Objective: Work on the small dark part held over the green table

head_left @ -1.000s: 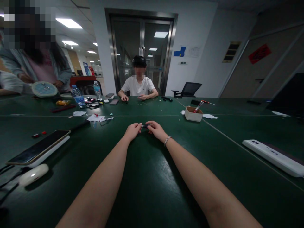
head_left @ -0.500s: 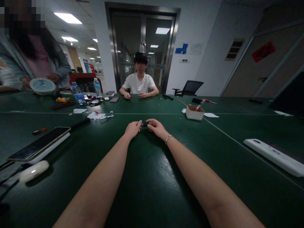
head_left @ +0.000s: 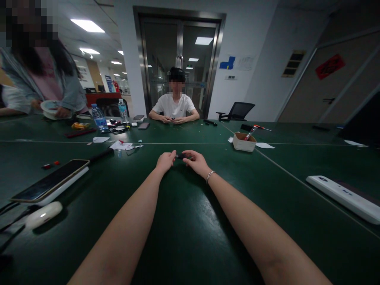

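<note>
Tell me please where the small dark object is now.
In the head view, the small dark object is near the picture's middle, between the left hand and the right hand.

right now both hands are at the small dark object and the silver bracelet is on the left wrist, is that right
Not quite: the head view shows the silver bracelet on the wrist of the right hand. Both it and the left hand are at the small dark object.
</note>
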